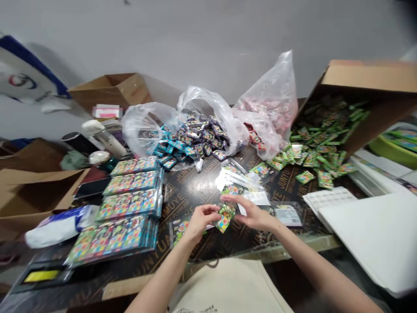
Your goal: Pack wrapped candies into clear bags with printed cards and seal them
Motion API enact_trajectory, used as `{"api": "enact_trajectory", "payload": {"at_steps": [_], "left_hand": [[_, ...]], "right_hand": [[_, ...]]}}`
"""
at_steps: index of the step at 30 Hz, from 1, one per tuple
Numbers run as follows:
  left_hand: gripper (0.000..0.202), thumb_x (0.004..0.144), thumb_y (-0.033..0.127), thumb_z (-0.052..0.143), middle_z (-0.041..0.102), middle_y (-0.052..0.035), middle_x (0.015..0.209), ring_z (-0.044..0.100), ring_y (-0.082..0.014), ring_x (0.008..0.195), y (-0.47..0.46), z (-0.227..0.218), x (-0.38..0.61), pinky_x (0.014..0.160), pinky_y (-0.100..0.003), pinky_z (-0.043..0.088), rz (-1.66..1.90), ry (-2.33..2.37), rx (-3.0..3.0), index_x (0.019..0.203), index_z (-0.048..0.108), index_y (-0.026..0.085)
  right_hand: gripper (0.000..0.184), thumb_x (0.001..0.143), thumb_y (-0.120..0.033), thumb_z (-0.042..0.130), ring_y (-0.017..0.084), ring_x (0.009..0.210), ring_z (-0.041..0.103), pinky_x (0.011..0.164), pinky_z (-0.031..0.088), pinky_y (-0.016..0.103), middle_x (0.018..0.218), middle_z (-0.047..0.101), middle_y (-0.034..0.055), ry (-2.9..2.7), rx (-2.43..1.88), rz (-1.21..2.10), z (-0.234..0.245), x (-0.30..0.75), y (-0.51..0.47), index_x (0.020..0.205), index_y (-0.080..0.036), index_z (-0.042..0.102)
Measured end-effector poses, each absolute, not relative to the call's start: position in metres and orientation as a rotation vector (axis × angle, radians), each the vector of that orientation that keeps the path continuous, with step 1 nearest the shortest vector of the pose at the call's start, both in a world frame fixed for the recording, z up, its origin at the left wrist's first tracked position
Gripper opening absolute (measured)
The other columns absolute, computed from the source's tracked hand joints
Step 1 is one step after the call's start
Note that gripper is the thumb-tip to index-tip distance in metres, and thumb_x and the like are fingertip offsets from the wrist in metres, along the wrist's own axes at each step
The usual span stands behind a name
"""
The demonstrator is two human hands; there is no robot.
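My left hand [199, 221] pinches a small green printed packet [224, 217] by its left side, just above the table. Close by on the right, my right hand [252, 215] has thumb and forefinger spread around the packet's upper right side, without a clear grip on it. Beneath my left hand lies a flat clear sleeve with a colourful print [177, 230]. Under my right wrist is another clear sleeve with a white label [288, 215]. Beyond the hands rest white slips and printed cards [239, 182], partly blurred.
Stacked multicoloured packs [127, 200] stand on the left. At the back, plastic bags [215, 108] spill blue and purple packets [205, 134]. A tipped cardboard box [368, 78] pours out green packets [322, 152]. White sheets [374, 230] lie at right.
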State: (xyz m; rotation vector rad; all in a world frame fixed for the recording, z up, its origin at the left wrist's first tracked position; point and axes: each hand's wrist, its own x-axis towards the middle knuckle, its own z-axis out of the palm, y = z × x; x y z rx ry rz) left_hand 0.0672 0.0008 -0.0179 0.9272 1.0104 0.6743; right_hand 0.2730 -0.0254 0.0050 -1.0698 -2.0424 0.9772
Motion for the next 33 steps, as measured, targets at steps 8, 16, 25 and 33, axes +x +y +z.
{"api": "enact_trajectory", "payload": {"at_steps": [8, 16, 25, 33], "left_hand": [[0.031, 0.057, 0.025, 0.076, 0.067, -0.0054, 0.072, 0.061, -0.0151, 0.061, -0.009, -0.017, 0.057, 0.06, -0.032, 0.052, 0.853, 0.974, 0.561, 0.08, 0.062, 0.011], [0.029, 0.06, 0.033, 0.073, 0.066, -0.0033, 0.07, 0.058, -0.0121, 0.058, -0.02, -0.02, 0.066, 0.055, -0.021, 0.046, 0.824, 0.957, 0.792, 0.078, 0.067, 0.011], [0.052, 0.07, 0.051, 0.058, 0.062, -0.012, 0.108, 0.054, -0.0277, 0.101, -0.013, -0.033, 0.039, 0.09, -0.043, 0.039, 0.713, 1.131, 1.468, 0.109, 0.06, 0.018], [0.101, 0.052, 0.03, 0.071, 0.052, -0.0089, 0.116, 0.045, -0.0279, 0.109, -0.008, -0.064, 0.007, 0.102, -0.048, 0.02, 0.381, 1.285, 2.348, 0.138, 0.019, 0.023]], "right_hand": [[0.094, 0.064, -0.026, 0.068, 0.025, 0.129, 0.027, 0.106, 0.023, 0.043, 0.14, 0.029, 0.0087, -1.888, -1.136, 0.746, -0.025, 0.234, -0.025, 0.139, -0.025, 0.011], [0.09, 0.057, -0.021, 0.065, 0.028, 0.117, 0.038, 0.098, 0.028, 0.046, 0.127, 0.042, 0.0095, -2.142, -1.098, 0.576, -0.009, 0.216, -0.022, 0.136, -0.024, 0.023], [0.077, 0.061, -0.023, 0.063, 0.027, 0.117, 0.039, 0.099, 0.029, 0.042, 0.126, 0.044, 0.0088, -1.997, -1.238, 0.498, -0.03, 0.239, -0.025, 0.131, -0.023, 0.031], [0.082, 0.058, -0.019, 0.066, 0.03, 0.117, 0.041, 0.099, 0.02, 0.051, 0.126, 0.048, 0.0106, -2.151, -1.381, 0.595, -0.054, 0.264, -0.022, 0.132, -0.024, 0.032]]}}
